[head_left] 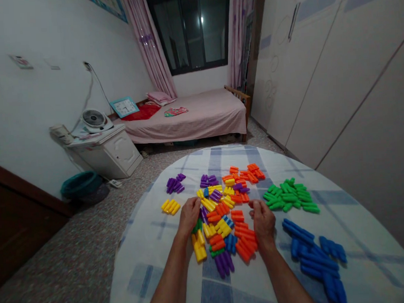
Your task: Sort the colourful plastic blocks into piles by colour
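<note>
My left hand [190, 215] is closed at the left edge of a mixed heap of plastic toy building blocks, its fingertips beside yellow blocks [209, 205]. Whatever those fingers may hold is hidden. At the heap's right side my right hand [263, 219] is curled, fingertips together near orange blocks [245, 232]; I cannot make out anything in them. Between the hands lie orange, yellow, purple, blue and green blocks. Purple blocks [223, 263] lie at the near end, and more orange blocks [253, 172] are at the far end.
Green blocks [287, 195] and blue blocks [318, 258] form separate piles on the right. Small purple [175, 184] and yellow [171, 207] groups lie on the left. All rest on a round table with a checked cloth [153, 269]. A bed [200, 116] stands beyond.
</note>
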`<move>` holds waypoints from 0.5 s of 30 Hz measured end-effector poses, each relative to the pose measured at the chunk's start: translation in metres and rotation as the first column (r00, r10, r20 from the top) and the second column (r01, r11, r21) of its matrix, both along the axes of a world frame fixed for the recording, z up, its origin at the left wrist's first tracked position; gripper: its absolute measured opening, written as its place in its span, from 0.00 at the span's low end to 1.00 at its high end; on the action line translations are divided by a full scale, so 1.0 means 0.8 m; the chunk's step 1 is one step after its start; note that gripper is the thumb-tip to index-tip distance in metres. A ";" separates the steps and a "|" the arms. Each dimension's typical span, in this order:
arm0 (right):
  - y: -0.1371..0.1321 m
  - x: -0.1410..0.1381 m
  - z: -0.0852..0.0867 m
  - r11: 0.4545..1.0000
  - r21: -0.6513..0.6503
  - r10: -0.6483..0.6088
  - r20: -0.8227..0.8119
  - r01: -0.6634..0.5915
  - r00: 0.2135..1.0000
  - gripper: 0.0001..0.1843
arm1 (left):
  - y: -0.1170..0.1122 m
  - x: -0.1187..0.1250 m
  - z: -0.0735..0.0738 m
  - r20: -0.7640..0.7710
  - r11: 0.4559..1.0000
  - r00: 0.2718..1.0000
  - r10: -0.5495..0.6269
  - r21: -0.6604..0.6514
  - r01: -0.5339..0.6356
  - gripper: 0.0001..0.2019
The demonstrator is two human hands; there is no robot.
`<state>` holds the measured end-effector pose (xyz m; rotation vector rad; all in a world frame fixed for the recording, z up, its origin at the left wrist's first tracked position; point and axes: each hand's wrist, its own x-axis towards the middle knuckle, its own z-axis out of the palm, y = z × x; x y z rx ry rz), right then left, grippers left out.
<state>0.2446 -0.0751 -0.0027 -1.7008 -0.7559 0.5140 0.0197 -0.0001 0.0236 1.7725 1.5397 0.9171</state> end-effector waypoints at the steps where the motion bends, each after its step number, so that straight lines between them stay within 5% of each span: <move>1: 0.000 0.000 0.000 1.000 -0.005 0.007 0.007 -0.007 1.000 0.25 | -0.003 -0.002 0.006 -0.035 1.000 0.999 -0.023 -0.002 0.023 0.18; 10: 0.001 0.001 -0.003 1.000 -0.017 0.017 0.077 -0.016 0.997 0.24 | -0.015 -0.009 0.040 -0.125 0.990 0.992 -0.031 0.133 0.048 0.15; 15: 0.001 -0.002 0.003 1.000 0.011 0.017 0.058 -0.018 0.998 0.22 | 0.010 0.040 0.040 -0.399 0.881 0.873 -0.280 0.253 0.399 0.21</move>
